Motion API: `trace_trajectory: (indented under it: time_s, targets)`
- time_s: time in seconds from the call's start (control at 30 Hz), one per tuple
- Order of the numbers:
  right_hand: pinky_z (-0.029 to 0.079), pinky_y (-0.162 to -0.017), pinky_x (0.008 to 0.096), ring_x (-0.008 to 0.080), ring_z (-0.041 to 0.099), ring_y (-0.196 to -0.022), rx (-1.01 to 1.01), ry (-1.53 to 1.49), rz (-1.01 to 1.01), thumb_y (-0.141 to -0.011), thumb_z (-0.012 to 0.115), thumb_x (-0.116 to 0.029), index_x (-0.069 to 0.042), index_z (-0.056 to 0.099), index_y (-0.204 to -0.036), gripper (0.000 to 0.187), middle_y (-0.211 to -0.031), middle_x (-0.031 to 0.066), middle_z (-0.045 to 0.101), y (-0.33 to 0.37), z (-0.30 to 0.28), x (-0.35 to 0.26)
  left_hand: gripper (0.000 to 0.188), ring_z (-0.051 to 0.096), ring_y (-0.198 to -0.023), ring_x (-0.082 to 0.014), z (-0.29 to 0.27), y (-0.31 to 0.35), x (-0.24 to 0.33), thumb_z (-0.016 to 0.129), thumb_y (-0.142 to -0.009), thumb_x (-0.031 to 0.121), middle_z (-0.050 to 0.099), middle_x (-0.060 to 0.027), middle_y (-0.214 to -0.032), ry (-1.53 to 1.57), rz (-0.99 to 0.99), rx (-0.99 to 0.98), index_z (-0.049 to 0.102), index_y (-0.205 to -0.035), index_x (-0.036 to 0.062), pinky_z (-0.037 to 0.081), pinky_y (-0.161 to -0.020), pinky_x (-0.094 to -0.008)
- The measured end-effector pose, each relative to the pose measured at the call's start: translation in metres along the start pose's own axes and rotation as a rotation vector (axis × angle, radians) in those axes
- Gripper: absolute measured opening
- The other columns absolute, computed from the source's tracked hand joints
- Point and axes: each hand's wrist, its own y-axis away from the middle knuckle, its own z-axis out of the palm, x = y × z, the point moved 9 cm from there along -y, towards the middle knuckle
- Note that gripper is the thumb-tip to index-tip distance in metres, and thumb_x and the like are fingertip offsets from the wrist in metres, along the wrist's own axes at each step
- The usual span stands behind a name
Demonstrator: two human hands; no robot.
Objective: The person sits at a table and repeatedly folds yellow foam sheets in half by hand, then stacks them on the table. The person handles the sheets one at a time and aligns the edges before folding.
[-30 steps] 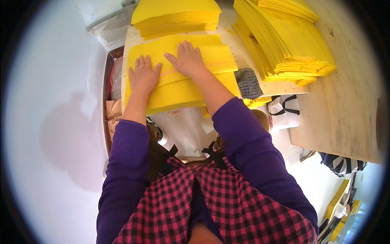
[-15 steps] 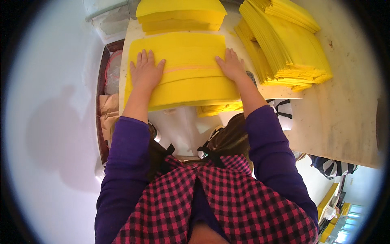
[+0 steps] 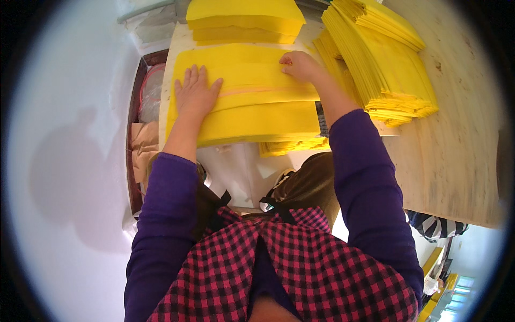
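A yellow fabric-like sheet point(image 3: 252, 121) lies in front of me with a folded band along its near side. A faint orange strip point(image 3: 244, 90) runs across its middle. My left hand point(image 3: 196, 94) rests flat on the sheet's left part, fingers spread. Over the right part, my right hand point(image 3: 300, 65) is curled with its fingertips drawn together; a small reddish spot shows at them, too small to name. Whether the right hand touches the sheet cannot be made out.
A neat yellow stack point(image 3: 244, 21) stands behind the sheet. To the right, a tall leaning pile of folded yellow pieces point(image 3: 381, 59) sits on the wooden table point(image 3: 440, 145). More yellow material point(image 3: 289, 146) shows below the near edge. Brown paper point(image 3: 145, 145) lies at the left.
My right hand has lifted from lying flat at the sheet's right edge, moved slightly up and left, and curled its fingers. My left hand stays flat in place.
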Motion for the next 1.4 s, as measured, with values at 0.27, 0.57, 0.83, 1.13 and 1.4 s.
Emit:
trace_trajectory:
  time_s: [0.27, 0.57, 0.83, 1.13, 1.4]
  targets:
    - [0.048, -0.079, 0.0376, 0.0312, 0.061, -0.093, -0.177, 0.197, -0.070, -0.075, 0.070, -0.018, -0.004, 0.063, -0.102, 0.031, -0.098, 0.0157, 0.065, -0.017, -0.012, -0.011, 0.059, 0.023, -0.140, -0.0259, 0.002, -0.014, -0.012, 0.047, -0.091, 0.039, 0.030, -0.0130, -0.149, 0.113, 0.027, -0.004, 0.035, -0.142, 0.0117, 0.017, -0.112, -0.0512]
    - [0.047, -0.074, 0.0411, 0.0316, 0.060, -0.089, 0.012, 0.208, -0.180, -0.080, 0.062, -0.010, -0.003, 0.060, -0.099, 0.020, -0.092, 0.0151, 0.063, 0.019, -0.067, -0.048, 0.066, 0.044, -0.126, -0.0299, -0.037, -0.027, -0.027, 0.059, -0.082, 0.027, 0.051, -0.0100, -0.133, 0.151, 0.015, -0.069, 0.034, -0.142, 0.0213, 0.016, -0.106, -0.0616]
    - [0.048, -0.074, 0.0446, 0.0353, 0.060, -0.088, 0.206, 0.345, -0.197, -0.083, 0.058, -0.017, -0.012, 0.062, -0.101, 0.019, -0.092, 0.0137, 0.064, 0.106, -0.123, -0.093, 0.041, 0.055, -0.111, -0.0279, -0.077, -0.026, -0.031, 0.069, -0.075, 0.022, 0.060, -0.0128, -0.114, 0.259, 0.206, -0.065, 0.061, -0.112, 0.0086, 0.031, -0.100, -0.0505]
    - [0.047, -0.071, 0.0444, 0.0362, 0.060, -0.086, 0.328, 0.277, -0.180, -0.082, 0.060, -0.016, -0.010, 0.061, -0.099, 0.018, -0.088, 0.0140, 0.064, 0.189, -0.163, -0.095, 0.012, 0.056, -0.071, -0.0142, -0.147, 0.020, 0.006, 0.063, -0.077, 0.003, 0.060, -0.0060, -0.075, 0.600, 0.329, -0.147, 0.057, -0.086, -0.0017, 0.045, -0.066, -0.0269]
    - [0.048, -0.074, 0.0391, 0.0349, 0.061, -0.083, 0.416, 0.246, -0.294, -0.077, 0.058, -0.008, -0.002, 0.060, -0.100, 0.024, -0.087, 0.0180, 0.064, 0.233, -0.242, -0.068, 0.011, 0.054, -0.075, -0.0069, -0.225, 0.035, 0.076, 0.060, -0.079, 0.001, 0.060, -0.0021, -0.080, 0.642, 0.450, -0.169, 0.058, -0.089, -0.0014, 0.044, -0.068, -0.0239]
